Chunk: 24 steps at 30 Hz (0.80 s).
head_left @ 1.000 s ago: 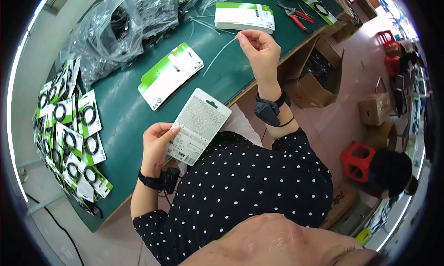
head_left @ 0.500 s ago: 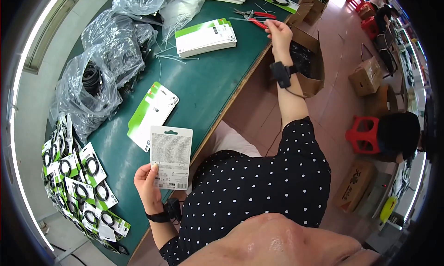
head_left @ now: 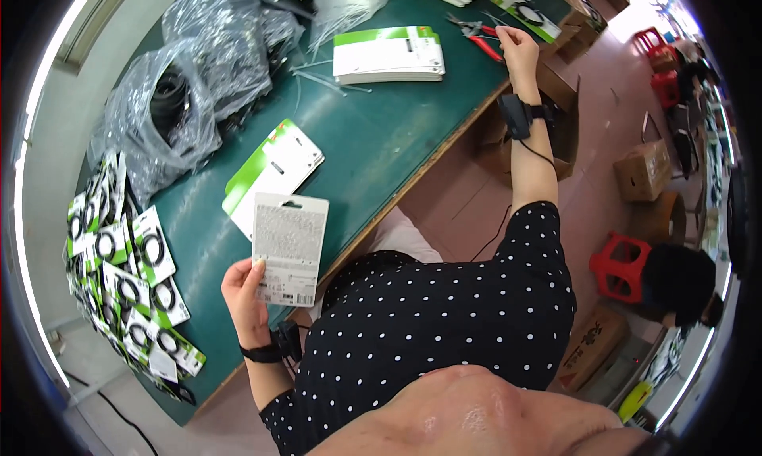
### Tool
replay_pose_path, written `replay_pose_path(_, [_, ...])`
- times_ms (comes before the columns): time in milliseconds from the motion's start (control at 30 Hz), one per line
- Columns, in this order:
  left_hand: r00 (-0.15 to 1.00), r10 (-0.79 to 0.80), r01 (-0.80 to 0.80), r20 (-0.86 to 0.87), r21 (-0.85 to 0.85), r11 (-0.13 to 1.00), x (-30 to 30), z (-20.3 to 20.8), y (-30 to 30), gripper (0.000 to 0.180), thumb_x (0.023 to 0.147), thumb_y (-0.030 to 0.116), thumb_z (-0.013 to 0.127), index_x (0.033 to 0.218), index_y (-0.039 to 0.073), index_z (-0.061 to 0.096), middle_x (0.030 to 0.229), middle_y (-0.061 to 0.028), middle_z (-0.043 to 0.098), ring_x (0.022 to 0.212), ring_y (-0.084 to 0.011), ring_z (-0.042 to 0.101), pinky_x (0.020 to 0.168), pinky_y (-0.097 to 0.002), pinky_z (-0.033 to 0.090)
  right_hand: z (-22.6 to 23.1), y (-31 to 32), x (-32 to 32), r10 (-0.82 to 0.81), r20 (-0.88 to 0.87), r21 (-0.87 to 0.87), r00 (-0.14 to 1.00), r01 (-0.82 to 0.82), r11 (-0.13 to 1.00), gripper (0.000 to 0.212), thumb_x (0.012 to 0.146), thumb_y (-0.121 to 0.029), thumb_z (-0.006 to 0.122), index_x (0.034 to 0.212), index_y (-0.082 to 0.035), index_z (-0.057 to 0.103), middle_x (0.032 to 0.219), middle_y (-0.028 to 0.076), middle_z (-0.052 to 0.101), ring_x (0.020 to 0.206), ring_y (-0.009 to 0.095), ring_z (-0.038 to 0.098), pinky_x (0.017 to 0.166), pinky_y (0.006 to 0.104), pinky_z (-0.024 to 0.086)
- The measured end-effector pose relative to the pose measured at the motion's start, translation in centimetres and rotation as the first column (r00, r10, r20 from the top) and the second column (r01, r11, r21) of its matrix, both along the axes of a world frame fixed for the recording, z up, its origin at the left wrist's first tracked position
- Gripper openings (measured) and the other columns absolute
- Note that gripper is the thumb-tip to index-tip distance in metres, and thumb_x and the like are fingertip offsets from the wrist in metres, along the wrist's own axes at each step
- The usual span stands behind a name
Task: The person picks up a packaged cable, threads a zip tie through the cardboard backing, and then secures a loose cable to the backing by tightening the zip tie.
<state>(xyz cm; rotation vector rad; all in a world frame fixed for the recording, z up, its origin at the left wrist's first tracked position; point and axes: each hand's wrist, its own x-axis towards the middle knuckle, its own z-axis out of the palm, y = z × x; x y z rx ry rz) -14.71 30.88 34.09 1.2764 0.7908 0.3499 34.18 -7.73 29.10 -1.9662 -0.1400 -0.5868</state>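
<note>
In my left hand point(head_left: 244, 293) is a white packaging card point(head_left: 290, 250) with a hang hole, its grey printed side up, pinched at the left edge between thumb and fingers. Under its top edge lies a small pile of green-and-white cards point(head_left: 278, 166) on the green table point(head_left: 373, 138). My right hand point(head_left: 520, 53) reaches to the table's far right edge with its fingers pinched together; whatever lies between them is too small to make out. Beside these fingers are red-handled cutting pliers point(head_left: 480, 37), jaws pointing left.
A thick stack of cards point(head_left: 389, 55) sits farther back, near loose white cable ties point(head_left: 317, 83). Plastic bags point(head_left: 190, 83) of black cables line the far left. Carded cables point(head_left: 131, 277) heap at the left edge. An open carton point(head_left: 559, 99) stands beyond the table's right edge.
The whole view has shifted, so the table and its things appear farther right and up. My left hand keeps the card; my right hand stays pinched beside the pliers.
</note>
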Motion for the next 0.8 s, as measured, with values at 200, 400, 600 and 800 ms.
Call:
replay_pose_path(200, [0.999, -0.047, 0.047, 0.026, 0.018, 0.999, 0.7, 0.5, -0.9, 0.014, 0.081, 0.0, 0.069, 0.094, -0.004, 0.065, 0.09, -0.0098, 0.068, 0.077, -0.011, 0.062, 0.073, -0.0228, 0.049, 3.5, 13.4, -8.4, 0.699, -0.202, -0.094, 0.686, -0.724, 0.683, 0.021, 0.086, -0.018, 0.065, 0.098, -0.001, 0.067, 0.078, 0.001, 0.065, 0.066, 0.006, 0.059, 0.057, 0.0219, 0.046])
replay_pose_path(400, [0.996, -0.037, 0.032, 0.079, 0.06, 0.998, -0.3, 1.2, -2.0, 0.014, 0.081, -0.002, 0.069, 0.094, -0.006, 0.064, 0.095, -0.0128, 0.068, 0.082, -0.0125, 0.064, 0.077, -0.0238, 0.05, 0.3, 22.8, -11.3, 0.743, 0.059, -0.703, 0.667, -0.5, 0.505, 0.013, 0.081, -0.01, 0.06, 0.087, 0.0, 0.066, 0.08, 0.01, 0.066, 0.072, 0.023, 0.065, 0.06, 0.034, 0.052])
replay_pose_path(600, [0.992, -0.054, 0.041, 0.113, 0.117, 0.992, -2.2, 1.0, -2.1, 0.015, 0.081, -0.002, 0.068, 0.095, -0.005, 0.064, 0.1, -0.0148, 0.068, 0.085, -0.0142, 0.064, 0.08, -0.0258, 0.051, -0.5, 26.7, -12.9, 0.594, 0.06, -0.868, 0.802, -0.251, 0.428, 0.006, 0.074, -0.007, 0.059, 0.077, -0.004, 0.063, 0.08, 0.014, 0.063, 0.074, 0.029, 0.066, 0.065, 0.0379, 0.054])
replay_pose_path(800, [0.987, -0.014, 0.0, 0.162, 0.086, 0.996, -3.3, 0.5, -1.6, 0.015, 0.08, -0.005, 0.068, 0.094, -0.007, 0.063, 0.1, -0.0159, 0.067, 0.084, -0.0142, 0.065, 0.076, -0.0235, 0.052, 0.6, 26.0, -12.3, 0.572, 0.041, -0.835, 0.819, -0.286, 0.47, 0.017, 0.076, -0.018, 0.065, 0.085, -0.005, 0.062, 0.086, 0.011, 0.062, 0.082, 0.03, 0.064, 0.072, 0.0403, 0.052])
